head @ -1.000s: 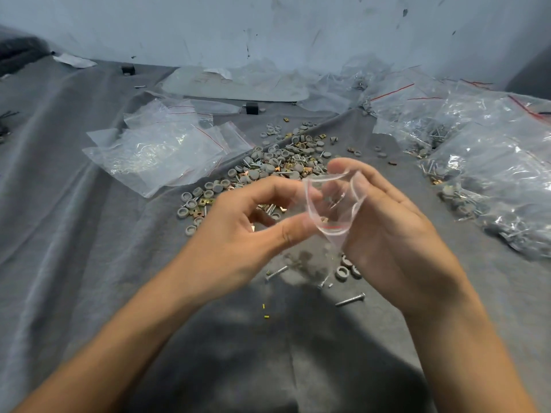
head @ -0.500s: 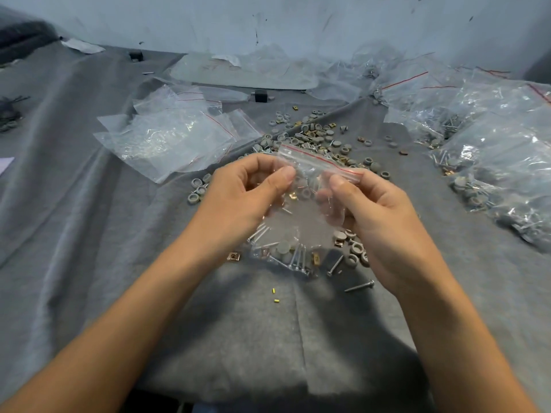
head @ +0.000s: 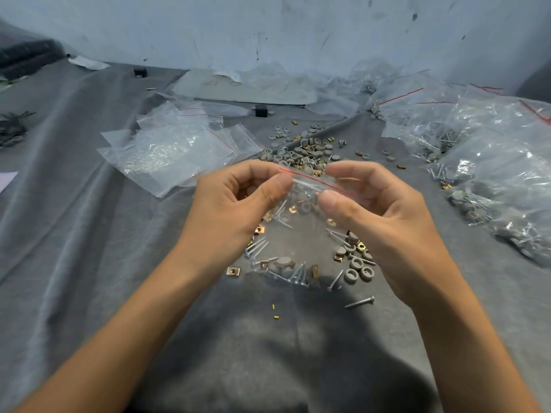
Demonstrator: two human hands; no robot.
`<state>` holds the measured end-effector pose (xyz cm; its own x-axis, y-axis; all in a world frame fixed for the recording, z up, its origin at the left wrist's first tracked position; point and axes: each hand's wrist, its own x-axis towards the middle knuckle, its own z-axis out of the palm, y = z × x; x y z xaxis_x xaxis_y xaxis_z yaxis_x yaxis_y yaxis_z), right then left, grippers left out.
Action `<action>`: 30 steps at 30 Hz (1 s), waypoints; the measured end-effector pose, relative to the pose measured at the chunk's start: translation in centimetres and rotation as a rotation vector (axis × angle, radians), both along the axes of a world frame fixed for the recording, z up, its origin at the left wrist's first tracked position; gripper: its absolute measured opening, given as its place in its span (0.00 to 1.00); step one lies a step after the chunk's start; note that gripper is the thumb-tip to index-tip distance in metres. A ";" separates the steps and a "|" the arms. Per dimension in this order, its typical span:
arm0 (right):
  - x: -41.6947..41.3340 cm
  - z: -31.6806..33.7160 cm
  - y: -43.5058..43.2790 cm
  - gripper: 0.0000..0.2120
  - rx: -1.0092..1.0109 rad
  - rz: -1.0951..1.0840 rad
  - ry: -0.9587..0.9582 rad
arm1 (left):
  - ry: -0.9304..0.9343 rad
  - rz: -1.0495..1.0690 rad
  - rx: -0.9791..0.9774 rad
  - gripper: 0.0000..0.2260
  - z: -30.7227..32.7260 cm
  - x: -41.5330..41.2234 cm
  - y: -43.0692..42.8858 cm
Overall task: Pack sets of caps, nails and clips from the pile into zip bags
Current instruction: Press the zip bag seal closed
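A small clear zip bag [head: 298,234] with a red seal line hangs upright above the grey cloth, holding grey caps, screws and gold clips at its bottom. My left hand [head: 235,210] pinches the bag's top strip at its left end between thumb and fingers. My right hand [head: 378,213] pinches the same strip further right. Behind the hands lies the loose pile [head: 304,150] of grey caps, gold clips and nails. Several loose caps [head: 356,271], a gold clip [head: 233,272] and a screw [head: 359,301] lie on the cloth under and beside the bag.
A stack of empty zip bags [head: 170,150] lies at the left. Filled bags [head: 501,180] are heaped along the right side. A flat grey sheet [head: 238,87] sits by the back wall. A small black block [head: 261,110] and two tiny yellow bits [head: 275,312] rest on the cloth.
The bag's mouth was held open a second ago; now it hangs flat with both hands pinching along the seal strip. The view has shifted slightly.
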<state>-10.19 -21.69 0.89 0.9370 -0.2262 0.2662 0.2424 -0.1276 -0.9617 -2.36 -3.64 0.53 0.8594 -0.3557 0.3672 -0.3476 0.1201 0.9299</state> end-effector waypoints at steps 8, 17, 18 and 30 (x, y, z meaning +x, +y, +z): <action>-0.2 1.2 0.2 0.10 -0.179 0.028 -0.025 | -0.061 -0.086 0.043 0.04 0.0 -1.1 -0.3; -0.5 1.3 0.3 0.10 -0.164 0.043 -0.038 | 0.001 -0.084 0.018 0.04 0.4 -1.3 -0.1; -0.5 1.4 0.4 0.10 -0.167 0.057 -0.047 | 0.000 -0.073 0.021 0.04 0.4 -1.3 0.0; -0.7 1.9 0.8 0.03 -0.200 0.059 -0.087 | -0.132 -0.043 0.027 0.05 0.2 -2.1 -0.4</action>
